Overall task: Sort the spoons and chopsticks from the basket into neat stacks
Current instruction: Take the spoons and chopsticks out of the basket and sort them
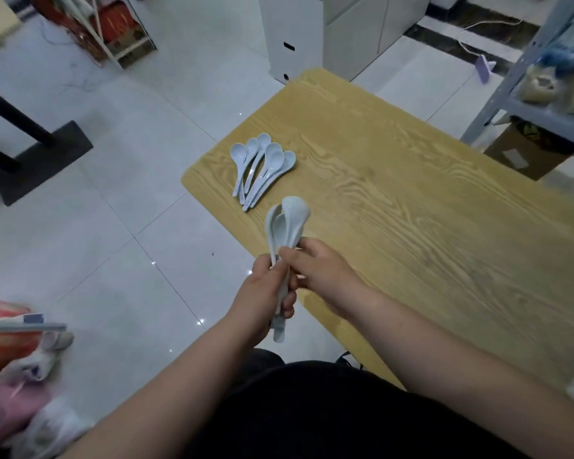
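Note:
Several pale blue spoons (261,167) lie side by side near the left corner of the wooden table (411,207), bowls pointing away from me. Over the table's near-left edge I hold a bunch of three more pale blue spoons (287,223), bowls up. My left hand (262,296) grips their handles from below, and the handle ends stick out under it. My right hand (315,265) pinches the same bunch higher up, just under the bowls. No basket and no chopsticks are in view.
White tiled floor lies to the left of the table. A black stand base (40,160) sits at far left, white cabinets (299,34) behind the table, a grey metal shelf (524,61) with a cardboard box (527,150) at right. Cloth items (17,385) lie at lower left.

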`<state>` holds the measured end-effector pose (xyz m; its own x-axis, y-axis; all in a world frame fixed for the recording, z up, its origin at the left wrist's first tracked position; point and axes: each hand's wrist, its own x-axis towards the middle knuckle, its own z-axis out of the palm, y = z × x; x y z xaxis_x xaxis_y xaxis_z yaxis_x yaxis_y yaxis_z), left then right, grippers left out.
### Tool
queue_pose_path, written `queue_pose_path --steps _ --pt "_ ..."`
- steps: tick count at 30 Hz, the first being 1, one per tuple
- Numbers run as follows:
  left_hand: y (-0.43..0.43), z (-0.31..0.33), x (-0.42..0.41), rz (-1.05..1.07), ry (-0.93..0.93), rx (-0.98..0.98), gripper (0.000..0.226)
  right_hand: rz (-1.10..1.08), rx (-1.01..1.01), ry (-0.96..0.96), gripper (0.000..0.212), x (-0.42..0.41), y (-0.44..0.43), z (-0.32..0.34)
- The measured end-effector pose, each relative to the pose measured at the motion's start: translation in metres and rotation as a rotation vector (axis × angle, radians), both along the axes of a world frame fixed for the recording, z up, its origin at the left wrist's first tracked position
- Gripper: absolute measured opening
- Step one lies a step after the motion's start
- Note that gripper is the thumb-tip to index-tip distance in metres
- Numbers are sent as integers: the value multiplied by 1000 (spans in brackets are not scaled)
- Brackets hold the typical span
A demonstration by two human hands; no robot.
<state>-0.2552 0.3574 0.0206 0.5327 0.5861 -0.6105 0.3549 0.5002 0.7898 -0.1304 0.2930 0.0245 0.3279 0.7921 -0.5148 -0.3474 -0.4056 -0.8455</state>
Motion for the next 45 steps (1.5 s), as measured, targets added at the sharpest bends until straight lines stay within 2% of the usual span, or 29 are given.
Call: queue_pose_path --steps 3,8,14,19,22,24,27,29,31,34,36,40,42,45 --pt "25 -8 14 -51 62 44 30 -84 -36 2 23 2 31 -14" --pt "92 -26 16 -143 136 75 23 -145 -120 -13 27 7 93 -46" --pt "215 -67 38 -201 230 28 21 -393 -274 -7 31 23 174 -91" --pt "328 -94 56 -347 385 245 23 -646 -499 -24 11 59 220 -124" --pt "373 -107 68 -470 414 320 19 -731 -675 -82 34 74 241 -128" --pt "390 -117 78 -553 434 377 29 -768 -703 -86 36 78 250 -127" --pt "401 -128 92 -722 446 463 42 -746 -703 -127 29 80 259 -125" --pt "399 -131 99 -810 408 509 32 -688 -710 -170 25 79 262 -123" --pt "396 -133 101 -797 387 561 25 -629 -722 -225 19 76 263 -123" --pt "398 -133 100 -802 364 605 42 -650 -656 -281 14 67 260 -122" --pt "400 -130 101 -878 323 601 42 -640 -629 -302 16 60 261 -119" --pt "405 -118 108 -970 186 620 18 -529 -659 -283 23 60 257 -118" --pt "406 -112 109 -983 180 650 17 -512 -686 -311 23 63 246 -113" --pt "402 -105 103 -1020 168 735 31 -467 -718 -368 45 60 218 -101"
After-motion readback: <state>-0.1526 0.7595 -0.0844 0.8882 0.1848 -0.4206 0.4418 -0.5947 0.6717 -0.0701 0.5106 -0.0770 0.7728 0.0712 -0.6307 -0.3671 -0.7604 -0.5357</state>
